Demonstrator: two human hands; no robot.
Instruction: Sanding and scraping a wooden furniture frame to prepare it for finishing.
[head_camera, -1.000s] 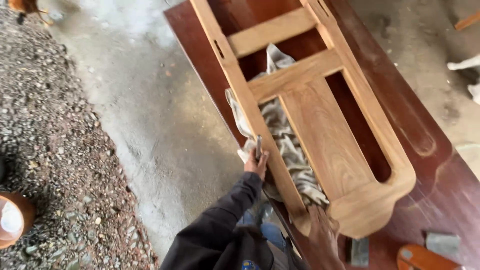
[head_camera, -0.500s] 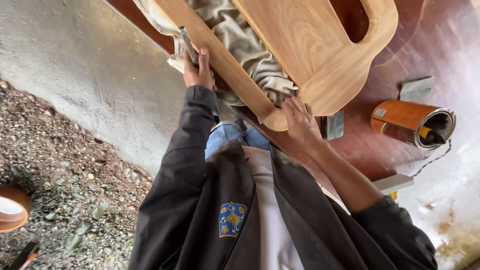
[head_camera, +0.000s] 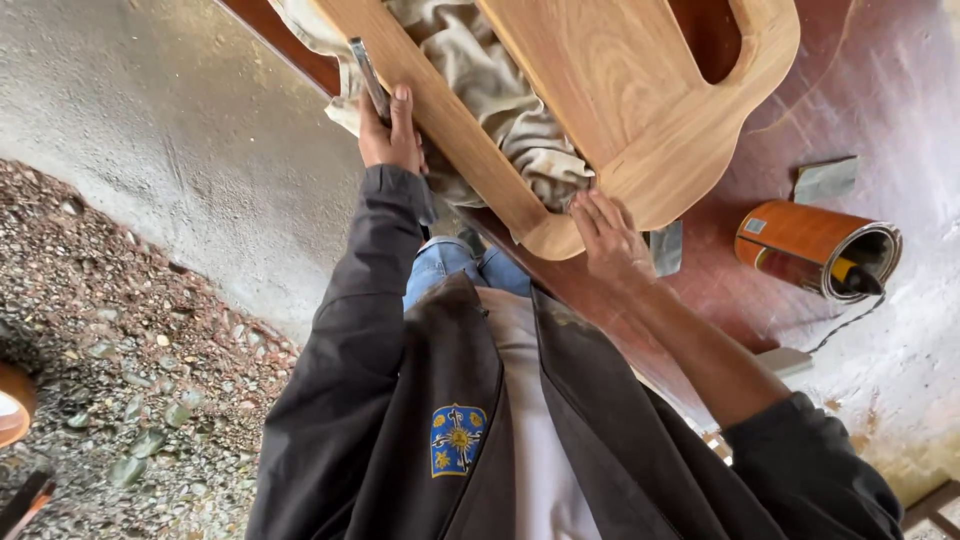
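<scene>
The left hand (head_camera: 390, 135), high in the upper middle of the frame, had its fingers curled shut around a slim metal tool (head_camera: 368, 78), the forefinger lying straight along it, and the blade rested against the outer edge of the pale wooden frame (head_camera: 640, 110). The right hand (head_camera: 612, 238), at mid-frame, lay flat with its fingers together and extended, their tips pressing the rounded lower corner of that frame where a crumpled grey cloth (head_camera: 490, 90) bunched up beneath the wood; it gripped nothing. The frame stretched from the top centre toward the upper right, lying on a dark reddish board (head_camera: 780, 120). The cloth filled the gap between the frame's side rail and its central panel, hiding the board there. Just right of the right hand sat a small grey block (head_camera: 668, 248), and another grey scrap (head_camera: 825, 180) lay farther right. Below that scrap an orange can (head_camera: 800, 240) lay on its side, its open mouth facing right. The person's dark jacket sleeves covered the lower frame, with gravel (head_camera: 110, 330) at the lower left.
</scene>
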